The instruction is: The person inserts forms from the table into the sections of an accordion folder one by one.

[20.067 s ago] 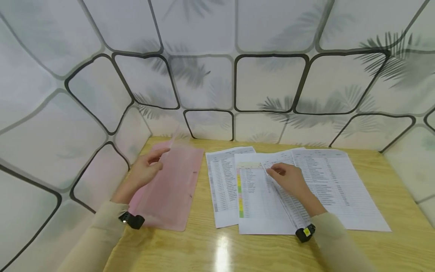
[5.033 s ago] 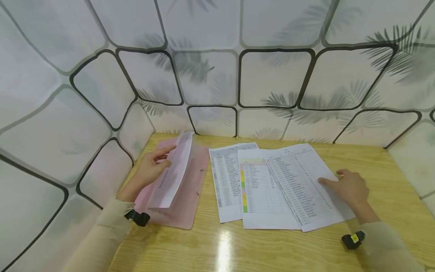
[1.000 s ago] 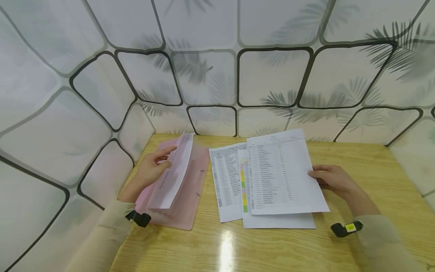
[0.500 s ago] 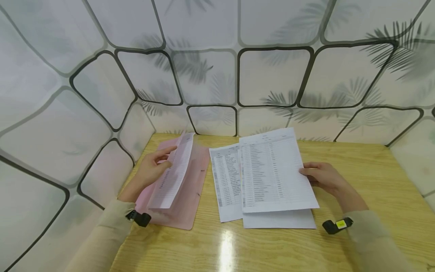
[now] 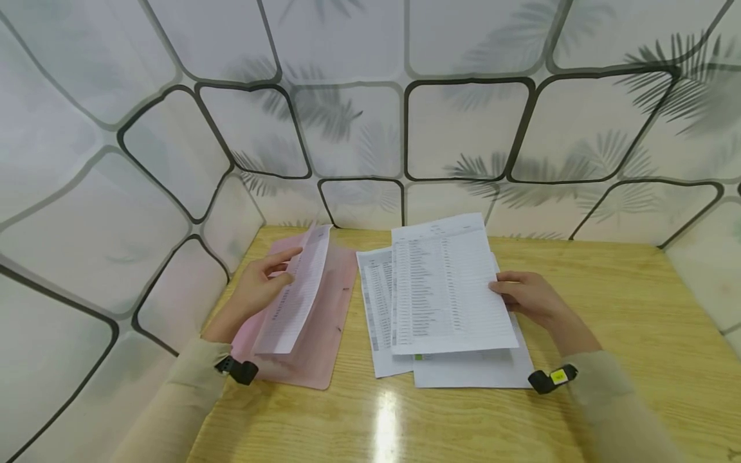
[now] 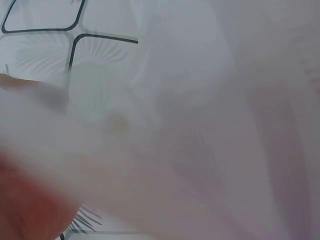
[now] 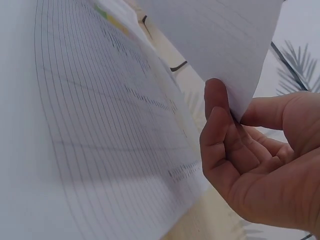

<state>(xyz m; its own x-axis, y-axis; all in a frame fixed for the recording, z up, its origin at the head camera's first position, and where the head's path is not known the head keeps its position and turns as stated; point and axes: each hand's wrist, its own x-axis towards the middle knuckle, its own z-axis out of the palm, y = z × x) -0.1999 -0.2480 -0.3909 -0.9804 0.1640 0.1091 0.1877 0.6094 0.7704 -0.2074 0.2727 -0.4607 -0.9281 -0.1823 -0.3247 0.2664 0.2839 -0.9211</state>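
My right hand (image 5: 523,297) pinches the right edge of a printed sheet (image 5: 446,286) and holds it lifted above two other printed sheets (image 5: 379,321) lying on the wooden desk (image 5: 625,334). In the right wrist view the thumb and fingers (image 7: 220,125) clamp that sheet's edge (image 7: 235,60). My left hand (image 5: 257,286) holds up the clear front flap of a pink folder (image 5: 315,334) on the left, with a printed sheet (image 5: 292,299) standing tilted inside. The left wrist view is a blur of the flap (image 6: 200,130).
Patterned wall panels (image 5: 457,135) close in the desk at the back and on both sides. Bare desk shows to the right of the papers and along the front edge.
My right hand has lifted the top sheet off the pile and carried it left over the other sheets. The left hand has stayed on the folder flap.
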